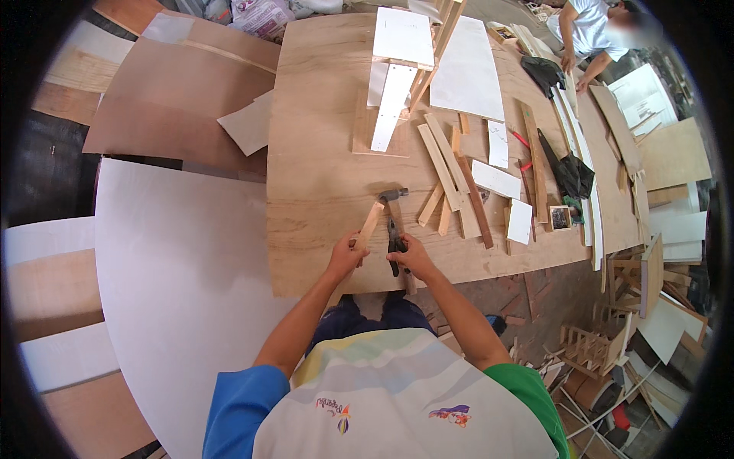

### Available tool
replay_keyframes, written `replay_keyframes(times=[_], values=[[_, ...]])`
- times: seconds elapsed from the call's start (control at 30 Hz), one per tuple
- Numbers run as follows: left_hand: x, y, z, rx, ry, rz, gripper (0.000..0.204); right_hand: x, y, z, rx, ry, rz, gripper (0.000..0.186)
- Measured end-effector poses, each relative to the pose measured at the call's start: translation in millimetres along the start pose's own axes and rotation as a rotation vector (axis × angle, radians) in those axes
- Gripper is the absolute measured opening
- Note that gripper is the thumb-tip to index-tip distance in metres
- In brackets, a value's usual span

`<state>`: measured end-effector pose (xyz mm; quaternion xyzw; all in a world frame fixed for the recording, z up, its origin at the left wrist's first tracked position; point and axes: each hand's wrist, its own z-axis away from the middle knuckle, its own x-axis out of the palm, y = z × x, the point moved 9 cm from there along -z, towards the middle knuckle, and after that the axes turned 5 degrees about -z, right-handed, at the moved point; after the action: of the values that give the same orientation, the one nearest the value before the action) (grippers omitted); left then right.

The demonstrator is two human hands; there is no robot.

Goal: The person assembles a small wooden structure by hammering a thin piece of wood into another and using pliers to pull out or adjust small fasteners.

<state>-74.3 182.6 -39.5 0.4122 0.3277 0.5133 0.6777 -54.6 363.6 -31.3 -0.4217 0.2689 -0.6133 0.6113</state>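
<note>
My left hand (348, 251) is closed on a short pale wooden strip (371, 224), which slants up and away from me above the plywood table (310, 176). My right hand (407, 256) grips black-handled pliers (394, 243), their jaws pointing away from me. A claw hammer (396, 194) lies just beyond the pliers, its wooden handle running toward me and partly hidden behind them and my right hand.
A white-and-wood structure (401, 42) stands at the back. Loose strips (440, 153), white pieces (495, 177), black bags (573, 172) and a small box (560, 217) lie rightward. Another person (589, 34) works at back right. Sheets (176, 252) lie left, offcuts (604, 352) lower right.
</note>
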Motion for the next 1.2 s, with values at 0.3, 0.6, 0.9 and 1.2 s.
replay_keyframes(times=[0.3, 0.6, 0.9, 1.2], values=[[-4.9, 19.7, -0.7, -0.024, 0.014, 0.007, 0.057, 10.2, -5.2, -16.9, 0.032, -0.186, -0.154, 0.040], [-5.7, 43.8, 1.3, -0.008, 0.015, 0.034, 0.056, 15.1, -28.8, -10.4, 0.051, -0.143, -0.297, 0.037], [5.1, 51.4, -1.8, -0.022, -0.049, 0.023, 0.057, 10.0, -37.9, -14.2, 0.034, -0.073, 0.007, 0.036], [14.6, 52.1, 11.0, -0.019, -0.152, 0.027, 0.052, 3.0, -60.7, -8.7, -0.008, -0.085, 0.199, 0.034]])
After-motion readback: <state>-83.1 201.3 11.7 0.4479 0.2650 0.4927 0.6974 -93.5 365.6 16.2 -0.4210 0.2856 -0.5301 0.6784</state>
